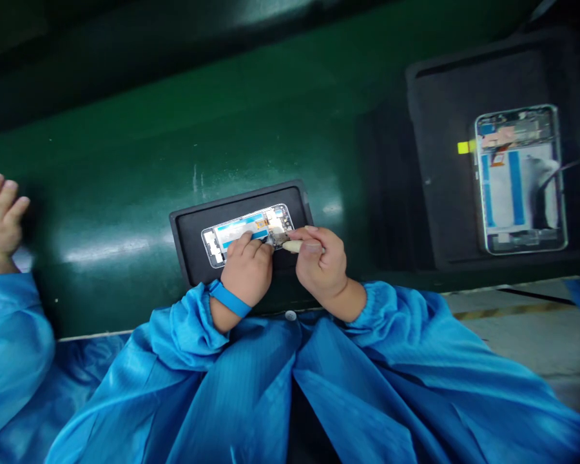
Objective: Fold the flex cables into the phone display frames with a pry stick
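A smartphone with its back cover off [241,225] lies in a shallow black tray [188,241], showing blue strips, a small orange flex piece and a circuit area at its right end. My left hand [247,269], a blue band on its wrist, rests over the lower edge of the phone. Its fingers stretch onto the phone and grip nothing that I can see; the thumb is hidden. In my right hand [323,264] is a cream-coloured pen-shaped stick [292,246], pinched between thumb and fingers. The stick's pointed tip is at the phone's lower right corner, by the circuit area.
On the right, a larger black board [444,193] carries what looks like another opened phone [522,180] with a yellow tab [464,147] at its side. A green work surface [140,174] runs beneath everything. At the left edge another person's hand [0,222] and blue sleeve reach in.
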Demonstrator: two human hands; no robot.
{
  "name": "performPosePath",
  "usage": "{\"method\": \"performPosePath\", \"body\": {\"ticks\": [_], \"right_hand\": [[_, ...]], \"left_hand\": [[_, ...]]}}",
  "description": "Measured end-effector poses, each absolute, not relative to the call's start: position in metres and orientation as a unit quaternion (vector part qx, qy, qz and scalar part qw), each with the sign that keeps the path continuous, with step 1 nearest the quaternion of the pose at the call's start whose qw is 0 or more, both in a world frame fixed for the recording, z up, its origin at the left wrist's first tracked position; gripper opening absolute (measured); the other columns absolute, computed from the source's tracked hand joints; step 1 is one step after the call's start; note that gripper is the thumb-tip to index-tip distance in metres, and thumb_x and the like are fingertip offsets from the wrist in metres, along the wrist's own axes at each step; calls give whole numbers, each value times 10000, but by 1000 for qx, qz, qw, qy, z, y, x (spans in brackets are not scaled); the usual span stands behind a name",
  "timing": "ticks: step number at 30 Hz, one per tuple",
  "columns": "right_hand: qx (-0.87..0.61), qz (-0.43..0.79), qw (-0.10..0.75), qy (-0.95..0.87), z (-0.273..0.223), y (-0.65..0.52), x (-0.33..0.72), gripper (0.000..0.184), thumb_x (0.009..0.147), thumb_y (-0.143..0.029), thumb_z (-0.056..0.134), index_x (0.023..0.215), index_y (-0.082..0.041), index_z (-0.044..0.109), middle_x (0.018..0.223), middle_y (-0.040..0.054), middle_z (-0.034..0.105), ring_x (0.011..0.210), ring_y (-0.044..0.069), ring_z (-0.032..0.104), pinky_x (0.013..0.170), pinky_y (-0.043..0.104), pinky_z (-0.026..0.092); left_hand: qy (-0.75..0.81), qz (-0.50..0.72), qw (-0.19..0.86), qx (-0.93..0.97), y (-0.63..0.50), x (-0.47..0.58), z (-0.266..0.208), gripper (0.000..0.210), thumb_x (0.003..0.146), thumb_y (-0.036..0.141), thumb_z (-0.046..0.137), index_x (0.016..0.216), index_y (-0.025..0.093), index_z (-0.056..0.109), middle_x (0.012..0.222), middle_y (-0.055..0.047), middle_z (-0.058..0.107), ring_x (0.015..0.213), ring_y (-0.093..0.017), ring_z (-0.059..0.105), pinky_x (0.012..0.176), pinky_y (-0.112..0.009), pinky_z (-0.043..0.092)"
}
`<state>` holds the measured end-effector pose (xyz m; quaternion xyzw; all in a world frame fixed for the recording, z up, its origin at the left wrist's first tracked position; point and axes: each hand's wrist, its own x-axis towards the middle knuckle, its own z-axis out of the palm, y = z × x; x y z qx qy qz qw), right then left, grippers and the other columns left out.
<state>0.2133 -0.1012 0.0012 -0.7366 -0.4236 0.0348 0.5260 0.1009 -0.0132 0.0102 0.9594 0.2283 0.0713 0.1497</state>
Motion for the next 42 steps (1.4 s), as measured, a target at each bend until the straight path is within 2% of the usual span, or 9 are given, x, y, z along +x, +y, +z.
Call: {"method": "performPosePath", "body": {"ticks": [6, 13, 18, 22, 26, 30, 33, 36, 42], "right_hand": [[-747, 26, 512, -422, 7, -99, 215, 130, 858, -226, 415, 958, -232, 498, 795, 18, 672, 724, 151, 636, 667, 301, 519], [-767, 60, 365, -525, 28, -83, 216, 273, 884, -317, 345, 769, -219, 573, 689, 35, 655, 622, 169, 597, 597, 300, 490], [-761, 10, 334, -557, 22, -77, 210, 327, 890, -346, 333, 721, -207, 575, 589, 41, 609, 552, 178, 555, 550, 314, 452], [-771, 70, 373, -511, 18, -74, 214, 315, 879, -385, 337, 746, -217, 567, 652, 36, 625, 605, 168, 578, 599, 303, 472], [-806, 163, 502, -268, 20, -73, 225, 323, 883, -462, 307, 875, -223, 525, 642, -14, 609, 509, 126, 564, 493, 259, 458], [-771, 222, 588, -104, 21, -74, 229, 353, 879, -496, 297, 981, -208, 473, 627, -42, 599, 368, 81, 491, 385, 217, 409], [-761, 225, 600, -102, 19, -75, 228, 353, 855, -509, 358, 977, -197, 468, 632, -41, 612, 398, 82, 522, 380, 202, 414], [-753, 226, 607, -114, 16, -76, 227, 362, 844, -519, 378, 968, -193, 476, 628, -43, 616, 423, 83, 540, 379, 191, 417], [-758, 254, 583, -144, 17, -73, 231, 365, 841, -519, 392, 973, -195, 499, 661, -35, 628, 409, 73, 524, 391, 196, 439]], "left_hand": [[219, 98, 141, 961, -13, 100, 9, 193, 833, 173, 454, 845, 148, 644, 822, -97, 651, 1007, -270, 552, 822, -410, 447], [213, 81, 147, 963, -11, 98, 7, 212, 822, 169, 434, 899, 147, 630, 871, -99, 650, 1020, -275, 545, 830, -427, 454], [214, 69, 172, 959, -11, 96, 3, 237, 827, 189, 416, 927, 139, 625, 903, -112, 646, 1065, -276, 519, 874, -451, 430], [222, 84, 176, 955, -11, 98, 3, 223, 823, 182, 429, 879, 130, 638, 884, -127, 645, 1028, -284, 533, 854, -451, 439], [205, 108, 185, 955, -6, 99, 12, 258, 861, 217, 393, 814, 151, 638, 800, -96, 648, 952, -255, 564, 829, -419, 462], [223, 121, 226, 941, 18, 105, 23, 304, 893, 258, 335, 1022, 162, 593, 930, -80, 640, 963, -187, 559, 952, -388, 399], [284, 70, 178, 940, 36, 116, 20, 316, 868, 316, 404, 1103, 203, 581, 1115, -114, 583, 1118, -263, 474, 996, -513, 307], [273, 25, 159, 948, 42, 123, 10, 242, 809, 319, 511, 1007, 275, 643, 1225, -97, 522, 1218, -349, 362, 971, -618, 255], [275, -2, 196, 941, 43, 121, 5, 147, 779, 254, 533, 788, 233, 678, 1243, -75, 522, 1235, -364, 351, 984, -645, 232]]}}
